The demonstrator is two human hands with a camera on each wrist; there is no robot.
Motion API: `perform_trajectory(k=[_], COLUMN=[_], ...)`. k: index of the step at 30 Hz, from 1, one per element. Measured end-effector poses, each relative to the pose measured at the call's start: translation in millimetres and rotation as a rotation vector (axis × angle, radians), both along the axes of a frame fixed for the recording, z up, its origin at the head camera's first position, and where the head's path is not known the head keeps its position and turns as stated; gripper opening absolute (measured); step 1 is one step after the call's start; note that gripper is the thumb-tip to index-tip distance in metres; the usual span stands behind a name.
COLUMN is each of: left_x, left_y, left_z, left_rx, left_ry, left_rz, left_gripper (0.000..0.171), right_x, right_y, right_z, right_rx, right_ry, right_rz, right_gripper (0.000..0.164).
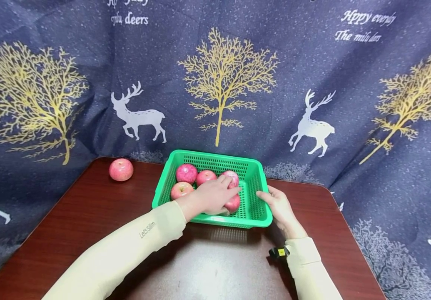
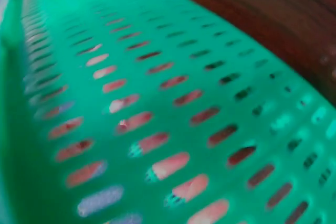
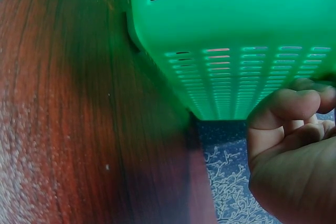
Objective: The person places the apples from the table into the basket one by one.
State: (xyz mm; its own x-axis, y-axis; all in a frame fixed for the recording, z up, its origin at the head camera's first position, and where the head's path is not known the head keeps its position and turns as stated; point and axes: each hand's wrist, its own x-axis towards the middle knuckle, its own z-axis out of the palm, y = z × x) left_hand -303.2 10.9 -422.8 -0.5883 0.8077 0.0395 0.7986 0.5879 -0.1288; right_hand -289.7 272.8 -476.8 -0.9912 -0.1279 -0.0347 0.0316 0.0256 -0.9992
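A green slotted plastic basket point(image 1: 252, 168) stands on the table with several red apples in it. My left hand point(image 1: 213, 196) reaches in over its near side, fingers and thumb around the far-right apple point(image 1: 232, 177). Just below the thumb lies another apple point(image 1: 232, 204), partly covered. Toward the left of the basket sit a dark pink apple point(image 1: 186, 172) and a paler one point(image 1: 181, 190). My right hand point(image 1: 280, 206) grips the right rim, thumb inside. From the right wrist, curled fingers point(image 3: 286, 106) show beside the basket's outer wall point(image 3: 226, 24). Slots hide most of the left hand's wrist view.
A single apple point(image 1: 121, 169) rests on the dark red wooden table point(image 1: 88, 221) at the back left. Behind the table hangs a blue cloth point(image 1: 185, 83) printed with trees and deer. The table's back edge runs close behind the basket.
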Motion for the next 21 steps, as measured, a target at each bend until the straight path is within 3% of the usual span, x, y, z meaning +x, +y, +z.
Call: perform_trajectory(k=[8,16,21], left_x=[3.4,-8.9,-17.5], left_y=[-24.8,-45.7,-69.0], left_z=[30.6,61.4,76.4], left_rx=[0.159,0.297,0.437], left_ry=[-0.022,-0.028,0.036], left_rz=[0.007,0.053,0.075], left_gripper=[0.064,0.069,0.066], right_x=[0.6,0.5,1.0], right_y=[-0.8,-0.4,-1.5], right_z=[3.2,2.8,2.1], right_rx=[-0.019,-0.025,-0.031], right_ry=[-0.012,-0.014,-0.015], right_rz=[0.008,0.004,0.004], right_gripper=[0.054,0.055,0.052])
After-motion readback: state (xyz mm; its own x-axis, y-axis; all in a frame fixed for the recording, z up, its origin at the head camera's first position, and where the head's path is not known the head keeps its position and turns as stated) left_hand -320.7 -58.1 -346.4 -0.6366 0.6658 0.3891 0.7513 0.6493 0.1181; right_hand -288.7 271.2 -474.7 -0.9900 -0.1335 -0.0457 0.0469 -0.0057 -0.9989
